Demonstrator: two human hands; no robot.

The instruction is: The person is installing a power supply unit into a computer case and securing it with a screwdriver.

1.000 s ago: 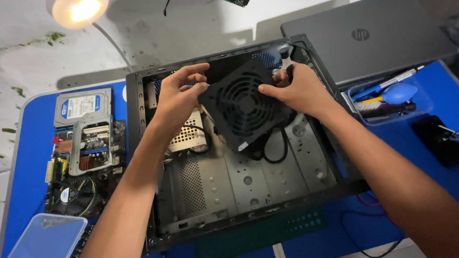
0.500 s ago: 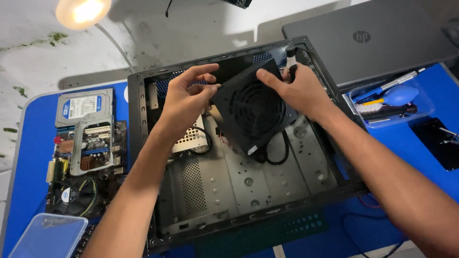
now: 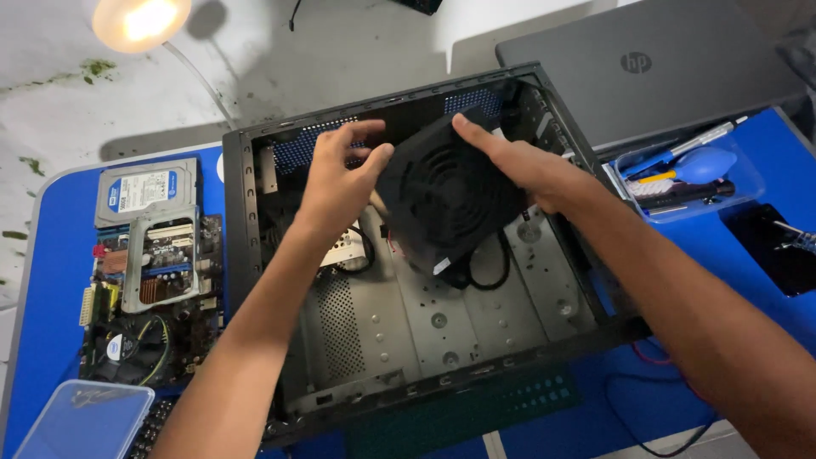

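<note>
The black power supply unit [image 3: 450, 200], its round fan grille facing up, sits tilted inside the upper part of the open computer case [image 3: 242, 255], raised off the case's metal floor with black cables trailing beneath it. It lies between the two hands. The left hand [image 3: 340, 183] grips its left edge, fingers curled over the top corner and thumb against the side. The right hand [image 3: 531, 170] holds its upper right side, fingers laid flat across the top and reaching toward the case's rear wall. Both hands are closed on the unit.

The case lies flat on the blue tabletop [image 3: 51, 280]. To its left lie a hard drive [image 3: 144, 191] and a motherboard [image 3: 149, 297], with a clear plastic box [image 3: 85, 416] nearer the front edge. To the right, a grey laptop [image 3: 654, 72] rests closed, beside a clear tray [image 3: 688, 174] holding small tools. A lit lamp [image 3: 140, 21] shines at the upper left.
</note>
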